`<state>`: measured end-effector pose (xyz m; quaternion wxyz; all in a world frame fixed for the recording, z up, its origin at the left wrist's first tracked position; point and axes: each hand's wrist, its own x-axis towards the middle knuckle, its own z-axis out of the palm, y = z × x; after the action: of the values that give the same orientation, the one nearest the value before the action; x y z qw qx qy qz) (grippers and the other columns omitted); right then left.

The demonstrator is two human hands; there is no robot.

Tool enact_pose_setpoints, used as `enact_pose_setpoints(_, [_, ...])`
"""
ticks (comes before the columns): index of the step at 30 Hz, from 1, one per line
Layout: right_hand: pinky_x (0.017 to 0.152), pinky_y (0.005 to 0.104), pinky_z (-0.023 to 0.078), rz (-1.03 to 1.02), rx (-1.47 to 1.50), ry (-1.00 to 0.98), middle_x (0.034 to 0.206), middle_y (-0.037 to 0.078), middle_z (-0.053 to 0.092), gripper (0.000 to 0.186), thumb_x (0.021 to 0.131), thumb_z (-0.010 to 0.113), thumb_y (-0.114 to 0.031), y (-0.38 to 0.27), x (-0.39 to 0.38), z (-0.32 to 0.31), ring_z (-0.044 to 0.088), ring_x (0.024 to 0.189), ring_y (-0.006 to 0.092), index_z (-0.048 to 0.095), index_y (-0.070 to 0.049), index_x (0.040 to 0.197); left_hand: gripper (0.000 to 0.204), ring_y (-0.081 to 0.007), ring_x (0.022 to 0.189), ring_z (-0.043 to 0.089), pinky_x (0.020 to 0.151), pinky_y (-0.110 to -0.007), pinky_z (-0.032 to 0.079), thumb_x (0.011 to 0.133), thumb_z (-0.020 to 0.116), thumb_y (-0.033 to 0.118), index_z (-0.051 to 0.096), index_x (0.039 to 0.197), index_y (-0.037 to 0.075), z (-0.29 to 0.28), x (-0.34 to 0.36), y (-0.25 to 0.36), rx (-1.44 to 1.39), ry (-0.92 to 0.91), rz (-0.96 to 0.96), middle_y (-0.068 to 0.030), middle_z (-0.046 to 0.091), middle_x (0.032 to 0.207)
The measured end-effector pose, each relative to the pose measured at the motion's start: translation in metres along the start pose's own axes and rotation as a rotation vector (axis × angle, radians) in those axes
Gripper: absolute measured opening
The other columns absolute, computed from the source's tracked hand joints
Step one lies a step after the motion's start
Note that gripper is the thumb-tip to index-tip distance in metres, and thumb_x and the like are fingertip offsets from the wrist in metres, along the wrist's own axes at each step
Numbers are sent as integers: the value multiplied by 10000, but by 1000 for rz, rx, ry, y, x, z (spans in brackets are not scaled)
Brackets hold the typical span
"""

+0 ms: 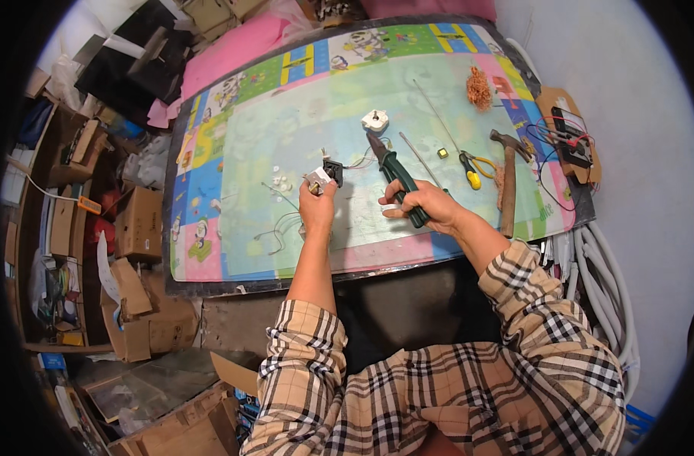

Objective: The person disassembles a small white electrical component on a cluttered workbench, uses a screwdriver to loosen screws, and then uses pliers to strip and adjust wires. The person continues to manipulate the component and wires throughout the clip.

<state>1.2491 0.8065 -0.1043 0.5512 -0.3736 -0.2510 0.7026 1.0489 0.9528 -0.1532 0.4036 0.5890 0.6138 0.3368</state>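
Observation:
My left hand [317,207] is closed around a small part with a black housing [332,171] and a pale metal plate [316,178]. Thin wires run from this part toward the right. In my right hand [429,204] are dark green-handled pliers [393,176], pointing up and to the left, their jaws near a white round part [375,120] that lies on the table. The jaws are apart from what my left hand holds. Just right of the pliers lies a thin screwdriver shaft [419,158], its lower end hidden by my right hand.
A hammer [508,175], yellow-handled pliers [480,163], a long screwdriver [472,178], a small yellowish block [443,153] and a copper wire bundle [478,89] lie to the right. A multimeter [571,144] sits at the right edge. Loose wires [275,235] and small white pieces [282,183] lie left.

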Motion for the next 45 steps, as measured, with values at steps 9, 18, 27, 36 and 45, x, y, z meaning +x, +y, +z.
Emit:
enact_pose_setpoints(9, [985, 390, 464, 137, 85, 46, 1134, 228, 534, 357, 770, 479, -11, 10, 9, -9, 534, 1153, 301, 533, 112, 1100, 663, -163, 785, 583, 662, -277, 489, 774, 696, 259, 433, 1263, -102, -11, 6, -2, -101, 20, -11, -135, 607, 996])
enact_pose_setpoints(18, [996, 388, 410, 76, -571, -73, 1190, 169, 507, 567, 728, 492, -92, -10, -1, 10, 481, 1144, 298, 504, 1, 1288, 677, -290, 974, 614, 866, -361, 457, 735, 708, 296, 467, 1246, -77, -12, -4, 15, 106, 136, 125, -212, 623, 1076])
enact_pose_setpoints(27, [911, 373, 424, -184, -1584, 63, 1101, 118, 510, 370, 703, 564, -184, 26, 7, -2, 475, 1064, 319, 689, -89, 1038, 704, -373, 1070, 544, 928, -417, 416, 739, 695, 295, 425, 1276, -73, -18, -8, 20, 297, 142, 142, -251, 545, 1159])
enact_pose_setpoints(36, [868, 401, 459, -152, -1515, 232, 1107, 128, 536, 289, 739, 562, -235, 4, -2, 19, 555, 982, 313, 698, -96, 953, 678, -361, 1031, 575, 903, -413, 435, 736, 706, 293, 465, 1249, -79, -21, -13, 19, 324, 201, 211, -249, 571, 1135])
enact_pose_setpoints(45, [895, 440, 450, -17, -1401, 164, 1166, 284, 434, 376, 755, 542, -185, 11, 4, 7, 559, 953, 429, 636, -54, 1095, 704, -360, 1047, 549, 914, -408, 424, 751, 709, 265, 415, 1297, -68, -21, -25, 35, 358, 189, 260, -242, 536, 1150])
